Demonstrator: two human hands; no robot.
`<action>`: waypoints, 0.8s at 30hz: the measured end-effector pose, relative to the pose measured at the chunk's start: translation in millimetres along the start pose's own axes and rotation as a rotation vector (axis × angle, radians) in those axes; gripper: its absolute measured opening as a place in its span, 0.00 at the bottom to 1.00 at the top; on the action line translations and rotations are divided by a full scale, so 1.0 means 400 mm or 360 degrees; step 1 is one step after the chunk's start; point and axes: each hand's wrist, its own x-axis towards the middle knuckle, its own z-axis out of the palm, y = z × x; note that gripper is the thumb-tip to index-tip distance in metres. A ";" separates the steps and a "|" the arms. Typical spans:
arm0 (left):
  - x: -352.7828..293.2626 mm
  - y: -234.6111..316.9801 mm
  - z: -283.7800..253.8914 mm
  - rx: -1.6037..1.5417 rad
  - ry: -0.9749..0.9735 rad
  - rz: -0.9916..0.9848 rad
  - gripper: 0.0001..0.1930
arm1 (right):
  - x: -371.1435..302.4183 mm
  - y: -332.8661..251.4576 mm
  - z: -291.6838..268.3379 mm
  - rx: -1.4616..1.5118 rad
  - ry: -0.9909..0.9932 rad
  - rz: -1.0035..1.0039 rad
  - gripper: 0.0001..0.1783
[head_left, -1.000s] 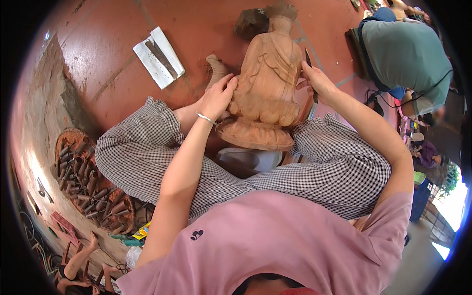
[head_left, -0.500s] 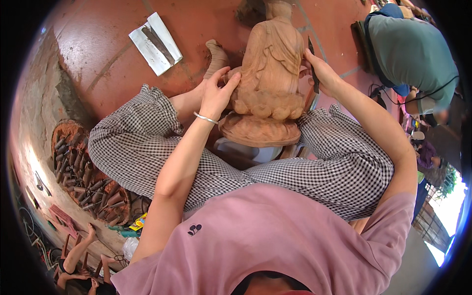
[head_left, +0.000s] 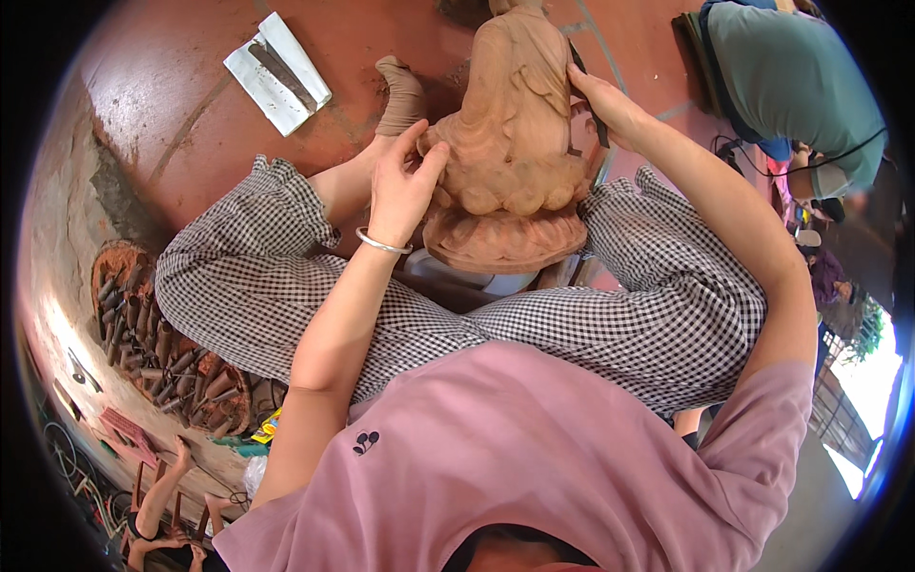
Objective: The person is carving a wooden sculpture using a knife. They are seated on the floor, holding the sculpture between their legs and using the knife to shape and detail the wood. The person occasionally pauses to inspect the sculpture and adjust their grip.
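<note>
Your left hand (head_left: 400,186) (thumb and fingers spread) touches the left side of the carved wooden statue (head_left: 519,105); your right hand (head_left: 610,110) grips a slim dark tool (head_left: 601,132).

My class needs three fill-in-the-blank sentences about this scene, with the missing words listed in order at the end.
1. The dark tool beside the wooden figure is in the person's ____ hand.
2. A silver bangle circles the ____ wrist.
3. The checked trousers are black and ____.

Missing words: right; left; white.
</note>
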 end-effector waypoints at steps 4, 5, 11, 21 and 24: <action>0.004 -0.009 0.001 0.0116 -0.0004 0.0062 0.32 | -0.012 0.003 -0.010 0.0115 0.0016 -0.0152 0.34; 0.006 -0.012 0.000 0.0164 -0.0027 0.0058 0.32 | -0.031 -0.010 -0.009 0.0186 0.0053 -0.0190 0.34; -0.002 0.002 0.008 0.0192 -0.0199 -0.0051 0.41 | -0.144 -0.079 -0.112 -0.0245 0.0062 -0.0582 0.34; -0.048 0.030 0.066 0.0467 0.0005 0.0627 0.37 | -0.331 -0.049 0.089 0.0694 -0.0046 -0.0615 0.25; -0.065 0.052 0.084 0.0546 0.0226 0.0866 0.28 | -0.324 0.000 0.121 0.1134 0.0003 -0.0538 0.24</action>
